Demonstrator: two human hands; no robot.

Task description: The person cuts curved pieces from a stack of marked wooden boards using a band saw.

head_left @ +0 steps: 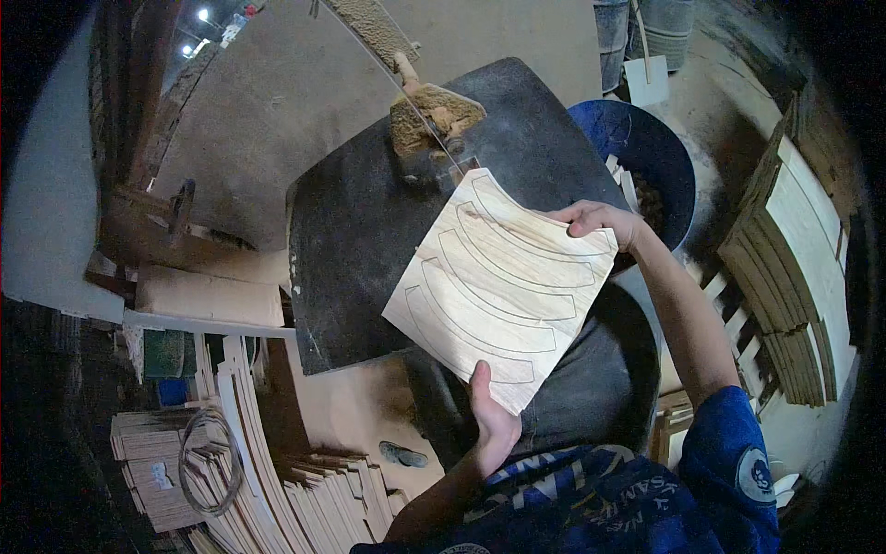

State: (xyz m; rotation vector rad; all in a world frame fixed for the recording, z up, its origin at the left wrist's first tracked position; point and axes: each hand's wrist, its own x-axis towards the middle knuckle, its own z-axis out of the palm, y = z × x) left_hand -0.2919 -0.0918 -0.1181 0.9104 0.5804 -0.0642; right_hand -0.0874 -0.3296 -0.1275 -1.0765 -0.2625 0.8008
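Between my hands is a pale plywood sheet (pixel 503 277) marked with several curved strip outlines in dark line. My left hand (pixel 496 423) grips its near edge, thumb on top. At the right corner, my right hand (pixel 604 224) pinches the sheet with the thumb above and fingers partly hidden beneath. The sheet lies tilted over a black bandsaw table (pixel 355 249). Its far corner is close to the thin bandsaw blade (pixel 426 118); whether they touch I cannot tell. A sawdust-caked blade guide (pixel 438 120) sits just beyond that corner.
A blue tub (pixel 678 148) with wood offcuts stands right of the table. Curved plywood pieces are stacked (pixel 784 249) at the far right. Several thin wood strips (pixel 323 499) and a wire coil (pixel 210 462) are at lower left. Grey bins (pixel 664 37) stand at the back.
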